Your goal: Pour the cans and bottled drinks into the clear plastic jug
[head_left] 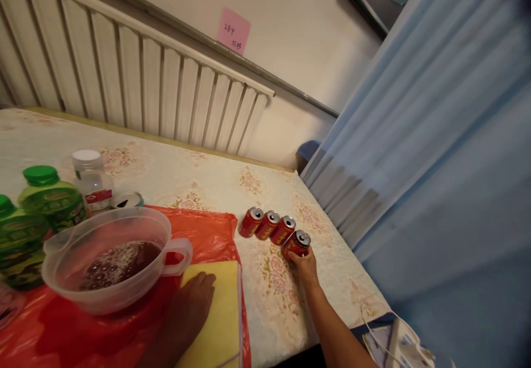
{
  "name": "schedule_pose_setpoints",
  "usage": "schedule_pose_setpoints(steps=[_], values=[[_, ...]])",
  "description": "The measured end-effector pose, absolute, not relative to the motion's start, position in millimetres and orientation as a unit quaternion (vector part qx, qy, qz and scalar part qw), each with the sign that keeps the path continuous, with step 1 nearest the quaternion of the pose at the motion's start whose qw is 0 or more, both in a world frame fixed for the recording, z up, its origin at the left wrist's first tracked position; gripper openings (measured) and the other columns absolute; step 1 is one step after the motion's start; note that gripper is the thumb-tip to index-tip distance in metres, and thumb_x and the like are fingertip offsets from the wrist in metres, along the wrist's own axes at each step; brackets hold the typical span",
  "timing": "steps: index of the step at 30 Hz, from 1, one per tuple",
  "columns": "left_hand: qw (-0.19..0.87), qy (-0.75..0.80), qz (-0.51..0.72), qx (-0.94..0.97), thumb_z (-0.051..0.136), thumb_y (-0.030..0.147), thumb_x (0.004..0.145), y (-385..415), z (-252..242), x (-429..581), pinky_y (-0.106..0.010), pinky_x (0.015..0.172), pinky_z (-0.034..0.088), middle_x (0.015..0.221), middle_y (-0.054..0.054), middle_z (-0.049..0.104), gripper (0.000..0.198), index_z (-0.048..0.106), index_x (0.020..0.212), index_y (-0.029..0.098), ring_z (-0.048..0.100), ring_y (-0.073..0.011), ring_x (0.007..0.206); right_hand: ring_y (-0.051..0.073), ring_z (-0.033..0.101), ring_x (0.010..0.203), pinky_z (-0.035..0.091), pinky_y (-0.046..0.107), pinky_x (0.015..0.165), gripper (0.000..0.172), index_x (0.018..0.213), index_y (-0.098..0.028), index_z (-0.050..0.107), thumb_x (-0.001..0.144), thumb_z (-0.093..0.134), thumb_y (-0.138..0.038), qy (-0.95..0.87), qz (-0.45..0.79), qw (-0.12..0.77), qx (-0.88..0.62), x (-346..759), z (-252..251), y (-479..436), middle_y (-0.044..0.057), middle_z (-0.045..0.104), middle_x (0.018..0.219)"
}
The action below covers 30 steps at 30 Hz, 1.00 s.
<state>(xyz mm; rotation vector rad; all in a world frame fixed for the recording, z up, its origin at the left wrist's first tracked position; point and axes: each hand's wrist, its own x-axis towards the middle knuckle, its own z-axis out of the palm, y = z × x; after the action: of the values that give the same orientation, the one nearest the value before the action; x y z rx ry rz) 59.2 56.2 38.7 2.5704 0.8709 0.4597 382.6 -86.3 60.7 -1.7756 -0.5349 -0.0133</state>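
Observation:
My right hand (306,266) is wrapped round a red drink can (293,247), which stands upright with its tab top showing. Three more red cans (265,225) stand in a row to its left, their tops opened. My left hand (196,305) lies flat, fingers stretched out, on a yellow flat rectangular thing (223,301); whether it is a folded cloth or a pad I cannot tell. Just left of that hand stands a translucent plastic jug (161,229) with a handle and dark, foamy liquid inside.
Red plastic sheeting (207,228) lies beneath the jug on a floral tablecloth (219,180). Green-capped bottles (52,199), a white-lidded jar (92,180) and another can (128,199) are at the left. A blue curtain (415,135) hangs at right; a power strip (404,343) is lower right.

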Motion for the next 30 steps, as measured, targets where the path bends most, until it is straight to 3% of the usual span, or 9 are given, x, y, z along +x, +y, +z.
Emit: schedule_pose_setpoints(steps=[6,11,16,24,30], values=[[0.192,0.318,0.142,0.917,0.03,0.015,0.094,53,50,58,-0.035,0.084,0.046,0.101,-0.01,0.064,0.033,0.063,0.1,0.017,0.061,-0.0216,0.095,0.026,0.066,0.088,0.053,0.036,0.077,0.059,0.111,-0.017,0.06,0.055,0.077,-0.027,-0.317,0.032,0.552,-0.77,318,101,-78,0.007,0.071,0.099],[0.214,0.329,0.141,0.909,0.034,0.015,0.092,48,59,53,-0.033,0.082,0.045,0.097,-0.008,0.063,0.028,0.062,0.097,0.019,0.059,-0.0209,0.094,0.029,0.06,0.109,0.048,0.042,0.093,0.066,0.124,-0.017,0.055,0.06,0.072,-0.021,-0.468,-0.004,0.484,-0.74,276,152,-43,0.011,0.063,0.119],[0.223,0.337,0.13,0.905,0.036,0.013,0.09,45,62,49,-0.032,0.082,0.043,0.098,-0.007,0.063,0.027,0.061,0.095,0.019,0.058,-0.0211,0.095,0.028,0.056,0.111,0.045,0.044,0.098,0.059,0.122,-0.019,0.055,0.064,0.069,-0.017,-0.608,-0.068,0.412,-0.675,245,195,3,0.01,0.061,0.118],[0.235,0.346,0.145,0.896,0.039,0.008,0.085,40,62,44,-0.034,0.083,0.044,0.1,-0.005,0.064,0.025,0.059,0.094,0.02,0.059,-0.0219,0.095,0.028,0.049,0.118,0.041,0.047,0.103,0.068,0.133,-0.021,0.046,0.068,0.062,-0.009,-0.748,-0.128,0.314,-0.571,197,242,57,0.012,0.054,0.126],[0.246,0.35,0.149,0.891,0.041,0.008,0.085,38,59,43,-0.036,0.086,0.044,0.103,-0.005,0.062,0.023,0.058,0.095,0.02,0.058,-0.0223,0.098,0.03,0.048,0.115,0.041,0.049,0.1,0.063,0.136,-0.021,0.046,0.075,0.06,-0.009,-0.803,-0.216,0.218,-0.51,173,261,77,0.013,0.053,0.124]])
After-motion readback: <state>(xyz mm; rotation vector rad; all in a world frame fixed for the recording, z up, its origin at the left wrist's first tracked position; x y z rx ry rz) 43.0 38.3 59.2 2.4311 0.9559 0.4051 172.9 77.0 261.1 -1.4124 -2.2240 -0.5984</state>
